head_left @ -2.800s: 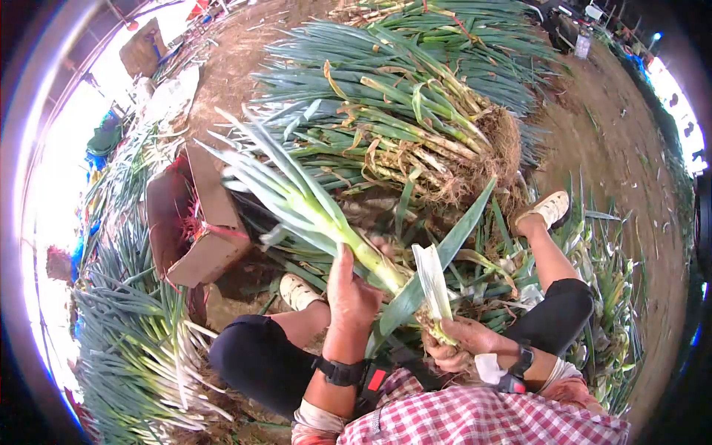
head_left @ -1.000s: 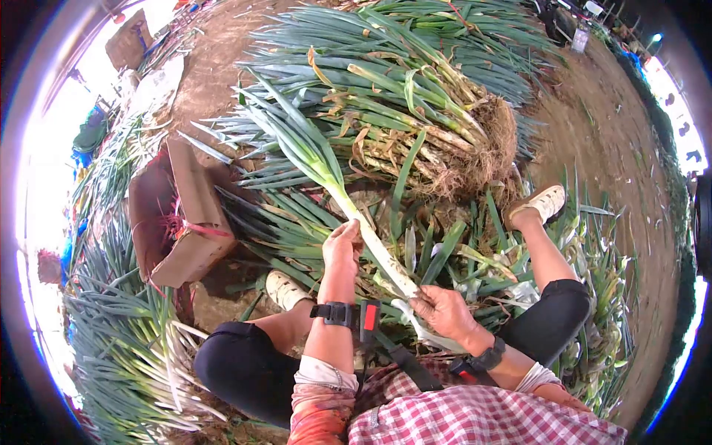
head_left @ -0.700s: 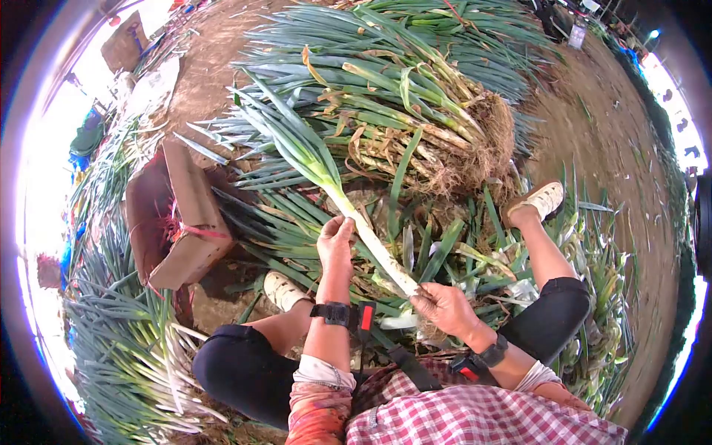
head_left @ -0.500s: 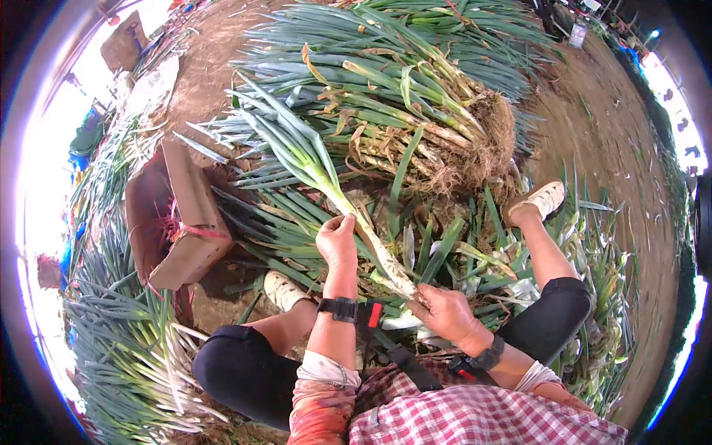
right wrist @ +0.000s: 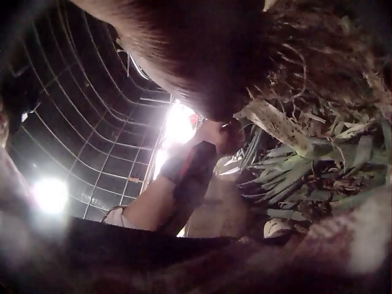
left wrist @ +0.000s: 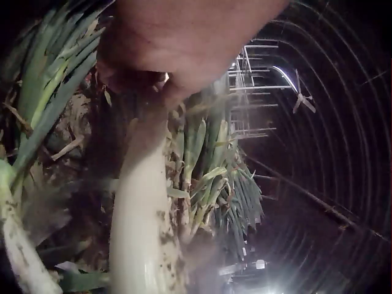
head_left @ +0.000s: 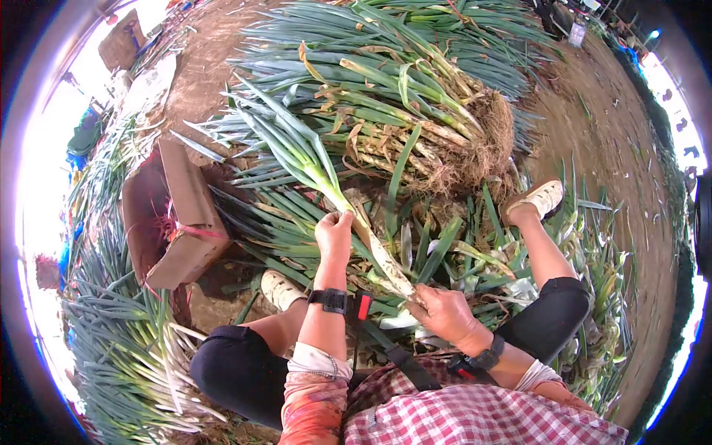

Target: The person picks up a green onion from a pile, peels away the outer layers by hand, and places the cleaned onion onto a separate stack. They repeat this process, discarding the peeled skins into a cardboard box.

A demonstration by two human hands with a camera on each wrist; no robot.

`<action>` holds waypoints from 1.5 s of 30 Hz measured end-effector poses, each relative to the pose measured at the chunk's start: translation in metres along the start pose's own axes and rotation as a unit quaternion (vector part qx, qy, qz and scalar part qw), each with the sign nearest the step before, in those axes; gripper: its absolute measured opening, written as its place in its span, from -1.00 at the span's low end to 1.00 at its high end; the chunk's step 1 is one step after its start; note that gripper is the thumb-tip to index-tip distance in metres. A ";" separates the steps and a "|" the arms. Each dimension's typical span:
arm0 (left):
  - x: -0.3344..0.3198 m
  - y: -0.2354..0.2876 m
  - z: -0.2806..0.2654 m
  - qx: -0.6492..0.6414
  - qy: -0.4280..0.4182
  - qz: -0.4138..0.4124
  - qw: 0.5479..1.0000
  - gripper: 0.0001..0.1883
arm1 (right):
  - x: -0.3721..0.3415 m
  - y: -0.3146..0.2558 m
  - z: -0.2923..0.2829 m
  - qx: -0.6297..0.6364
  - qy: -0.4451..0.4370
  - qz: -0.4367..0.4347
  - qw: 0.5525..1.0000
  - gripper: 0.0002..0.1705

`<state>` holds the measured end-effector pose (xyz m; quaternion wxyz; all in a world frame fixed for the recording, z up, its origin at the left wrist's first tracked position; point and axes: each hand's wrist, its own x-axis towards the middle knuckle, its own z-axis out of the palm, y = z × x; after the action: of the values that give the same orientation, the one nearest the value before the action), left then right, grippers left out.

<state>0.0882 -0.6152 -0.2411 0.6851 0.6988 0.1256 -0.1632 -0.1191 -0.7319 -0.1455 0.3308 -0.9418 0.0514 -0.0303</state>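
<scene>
One long green onion (head_left: pixel 386 262) runs diagonally in front of the body, green leaves up to the left and root end down to the right. My left hand (head_left: pixel 334 236) pinches it where the white stem turns green. At the lower end my right hand (head_left: pixel 447 317) grips it between thumb and fingers, hiding the root end. Soil specks and a brownish layer mark one side of the stem. Close up in the left wrist view, the white stalk (left wrist: pixel 139 226) looks smooth on one side and dirty on the other. The right wrist view shows a dirt-marked stem (right wrist: pixel 278 127) beside roots.
A heap of untrimmed green onions (head_left: pixel 445 141) with matted roots lies ahead. A cardboard box (head_left: pixel 196 185) with red ties stands at the left, above a pile of cleaned onions (head_left: pixel 159 348). Stripped leaves (head_left: pixel 593 297) cover the ground at the right.
Earlier, my right hand held a torn piece of sheath and leaf, which has left it; it now grips the onion's lower end. Lately the stem has turned, showing its dirty side.
</scene>
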 end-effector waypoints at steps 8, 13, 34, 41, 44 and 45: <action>-0.056 0.067 0.020 0.388 -0.167 0.120 0.898 -0.81 | 0.001 0.005 0.005 -0.005 -0.007 0.085 0.996 -0.75; -0.149 0.086 0.054 0.282 -0.397 0.257 0.835 -0.82 | -0.006 0.066 0.073 0.235 0.037 0.065 0.969 -0.65; 0.004 0.042 0.002 0.693 -0.074 0.063 0.714 -0.81 | 0.001 -0.009 0.017 -0.116 0.029 -0.023 0.993 -0.76; -0.072 0.040 0.058 0.593 -0.289 0.162 0.734 -0.83 | 0.010 0.000 0.032 -0.065 -0.102 0.030 0.992 -0.73; -0.155 0.065 0.100 0.202 -0.420 0.189 0.864 -0.87 | 0.005 0.016 0.054 0.365 -0.064 0.058 0.927 -0.74; -0.175 0.064 0.109 0.212 -0.424 0.257 0.842 -0.87 | 0.002 0.004 0.043 0.501 -0.147 0.299 0.799 -0.73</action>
<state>-0.0524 -0.7176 -0.1134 0.5236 0.6967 -0.3995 -0.2843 -0.1132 -0.7084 -0.1819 0.7523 -0.5761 0.2592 0.1873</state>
